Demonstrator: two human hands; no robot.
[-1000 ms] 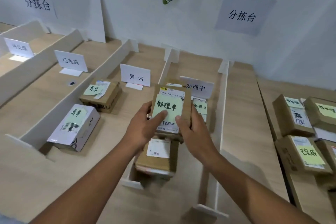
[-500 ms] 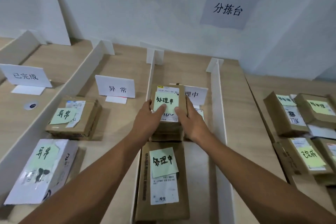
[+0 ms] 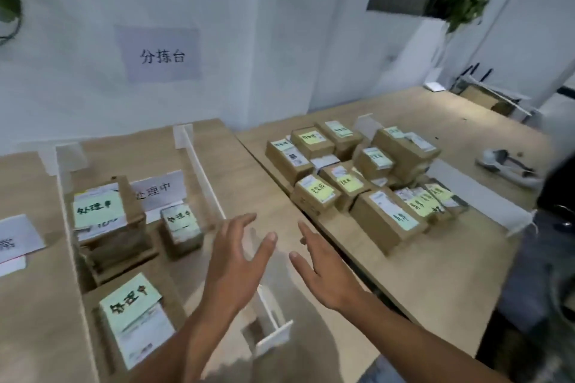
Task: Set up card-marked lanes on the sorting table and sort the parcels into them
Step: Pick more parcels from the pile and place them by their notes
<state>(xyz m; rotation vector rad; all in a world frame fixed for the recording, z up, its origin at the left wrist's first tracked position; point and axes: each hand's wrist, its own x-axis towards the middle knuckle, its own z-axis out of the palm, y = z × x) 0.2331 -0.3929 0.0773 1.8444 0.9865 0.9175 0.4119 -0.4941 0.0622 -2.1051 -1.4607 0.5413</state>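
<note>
- Left hand (image 3: pixel 236 261), right hand (image 3: pixel 323 270): both empty, fingers spread, palms facing each other above the pale wooden sorting table (image 3: pixel 249 165). Judged step: fetching the next parcel. Read its note first, then lift a top box by two sides without disturbing its neighbours.
- Brown cardboard parcel with green note (image 3: pixel 130 314): lies in the lane, marked 处理中.
- Stacked brown parcels (image 3: pixel 105 227): same lane, same marking.
- White lane card (image 3: pixel 161 193): 处理中.
- Heap of unsorted brown parcels (image 3: pixel 357 183): on the adjoining table to the right. Yellow notes seemingly read 已完成.
- Grey wall sign (image 3: pixel 161 54): 分拣台.
</note>
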